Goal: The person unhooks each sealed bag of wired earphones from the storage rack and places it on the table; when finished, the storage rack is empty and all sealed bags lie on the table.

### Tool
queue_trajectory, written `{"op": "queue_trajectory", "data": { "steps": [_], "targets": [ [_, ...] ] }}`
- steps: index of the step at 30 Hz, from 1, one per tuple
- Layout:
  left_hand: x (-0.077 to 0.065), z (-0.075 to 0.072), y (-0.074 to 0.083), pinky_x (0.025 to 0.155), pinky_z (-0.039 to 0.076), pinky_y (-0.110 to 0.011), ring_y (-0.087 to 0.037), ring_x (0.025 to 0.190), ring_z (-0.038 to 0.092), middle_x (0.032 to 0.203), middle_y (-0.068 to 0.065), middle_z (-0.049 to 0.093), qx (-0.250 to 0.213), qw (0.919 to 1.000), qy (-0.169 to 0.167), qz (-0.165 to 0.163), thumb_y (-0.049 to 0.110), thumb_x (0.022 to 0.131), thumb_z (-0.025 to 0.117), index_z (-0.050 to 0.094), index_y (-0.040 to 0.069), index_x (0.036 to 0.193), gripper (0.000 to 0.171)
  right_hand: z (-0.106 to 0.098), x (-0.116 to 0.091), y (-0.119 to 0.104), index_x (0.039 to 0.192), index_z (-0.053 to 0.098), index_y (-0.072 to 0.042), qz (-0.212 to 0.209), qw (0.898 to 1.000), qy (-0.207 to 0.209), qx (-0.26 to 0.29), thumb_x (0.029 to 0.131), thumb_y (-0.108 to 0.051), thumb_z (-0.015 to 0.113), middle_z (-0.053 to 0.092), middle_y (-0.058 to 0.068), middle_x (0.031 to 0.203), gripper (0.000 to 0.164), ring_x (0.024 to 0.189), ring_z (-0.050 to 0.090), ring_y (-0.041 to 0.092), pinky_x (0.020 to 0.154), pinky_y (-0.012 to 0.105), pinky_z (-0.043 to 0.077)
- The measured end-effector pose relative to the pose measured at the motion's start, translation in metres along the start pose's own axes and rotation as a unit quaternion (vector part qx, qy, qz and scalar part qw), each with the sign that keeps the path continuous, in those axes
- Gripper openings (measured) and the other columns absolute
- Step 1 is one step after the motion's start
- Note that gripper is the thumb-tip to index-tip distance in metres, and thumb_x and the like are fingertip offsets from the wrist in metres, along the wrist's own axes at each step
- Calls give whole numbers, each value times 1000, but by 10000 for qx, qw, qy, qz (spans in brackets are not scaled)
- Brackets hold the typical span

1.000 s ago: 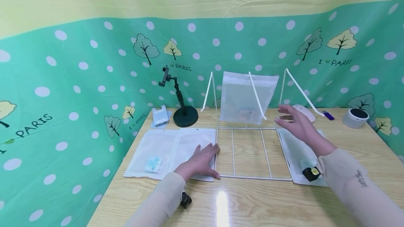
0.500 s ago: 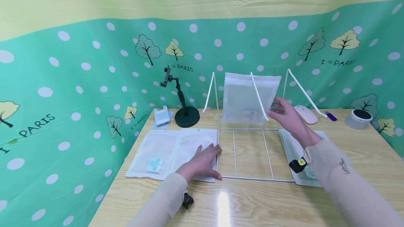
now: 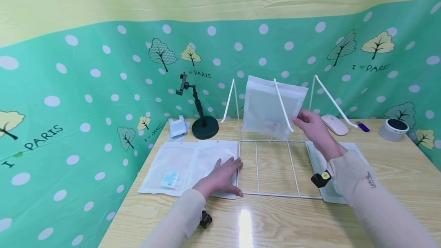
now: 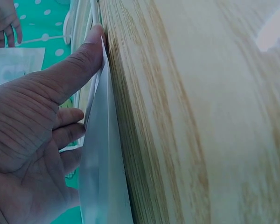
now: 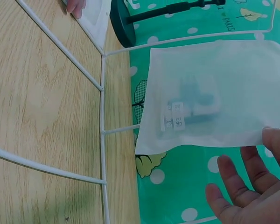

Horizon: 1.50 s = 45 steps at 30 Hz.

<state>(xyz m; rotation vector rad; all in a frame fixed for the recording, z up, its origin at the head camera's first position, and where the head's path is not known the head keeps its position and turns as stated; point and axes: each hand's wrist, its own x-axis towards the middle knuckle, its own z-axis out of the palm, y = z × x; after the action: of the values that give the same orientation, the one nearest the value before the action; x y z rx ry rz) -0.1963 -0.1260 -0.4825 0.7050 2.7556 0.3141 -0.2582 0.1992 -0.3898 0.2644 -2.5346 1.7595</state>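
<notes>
A white wire rack stands on the wooden table, three prongs rising at its back. From the middle prong hangs a frosted zip bag, tilted, its right side lower. In the right wrist view a dark item with a white label shows blurred inside this bag. My right hand pinches the bag's right edge between thumb and forefinger; the other fingers are spread loosely. My left hand rests with extended fingers at the rack's left rail, over a flat frosted bag; its thumb lies by the front corner.
Another frosted bag with a pale blue item lies at the left. One more bag is partly under my right forearm. Behind stand a black phone holder and a small white stand. A mouse and round container are at right.
My right hand has moved left to the hanging bag and taken hold of its right edge. The bag has tilted, its left top corner rising. My left hand stays put.
</notes>
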Motion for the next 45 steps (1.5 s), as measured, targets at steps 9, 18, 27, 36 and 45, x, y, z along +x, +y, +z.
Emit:
{"op": "queue_trajectory", "data": {
  "steps": [9, 18, 27, 36, 45],
  "targets": [
    [0, 1, 0, 115, 11, -60, -24, 146, 22, 158, -3, 31, -50, 10000, 1, -12, 58, 67, 82, 40, 16, 149, 101, -3, -8, -1, 143, 38, 0, -113, 9989, -53, 445, 105, -31, 40, 43, 21, 144, 49, 133, 41, 35, 107, 54, 36],
    [-1, -1, 2, 115, 12, -60, -26, 146, 22, 157, -3, 32, -69, 10000, -8, 8, 58, 67, 82, 41, 16, 148, 100, -13, -22, 3, 129, 44, -4, -275, 9979, -59, 584, 105, -34, 40, 47, 10, 136, 40, 123, 49, 17, 103, 44, 44],
    [-1, -3, 2, 115, 11, -60, -25, 147, 21, 158, -2, 30, -19, 10000, -9, 33, 57, 68, 82, 41, 16, 148, 99, -22, -42, -1, 127, 47, -11, -297, 9989, -78, 341, 103, -41, 40, 50, 2, 136, 39, 118, 49, 8, 100, 42, 46],
    [-1, -2, 0, 115, 12, -60, -26, 146, 21, 158, -3, 31, -6, 10000, 15, 71, 58, 68, 82, 42, 15, 148, 100, -26, -61, -3, 117, 50, -7, -681, 9972, 15, 318, 105, -31, 42, 60, -10, 117, 28, 107, 56, 2, 83, 14, 49],
    [-3, -4, 0, 115, 11, -59, -26, 147, 21, 158, -4, 30, -125, 9999, 0, 75, 57, 67, 82, 41, 14, 148, 100, -32, -79, -5, 116, 51, -6, -979, 9952, -4, 56, 105, -21, 42, 62, -8, 107, 21, 100, 59, 3, 81, 14, 50]
  ]
}}
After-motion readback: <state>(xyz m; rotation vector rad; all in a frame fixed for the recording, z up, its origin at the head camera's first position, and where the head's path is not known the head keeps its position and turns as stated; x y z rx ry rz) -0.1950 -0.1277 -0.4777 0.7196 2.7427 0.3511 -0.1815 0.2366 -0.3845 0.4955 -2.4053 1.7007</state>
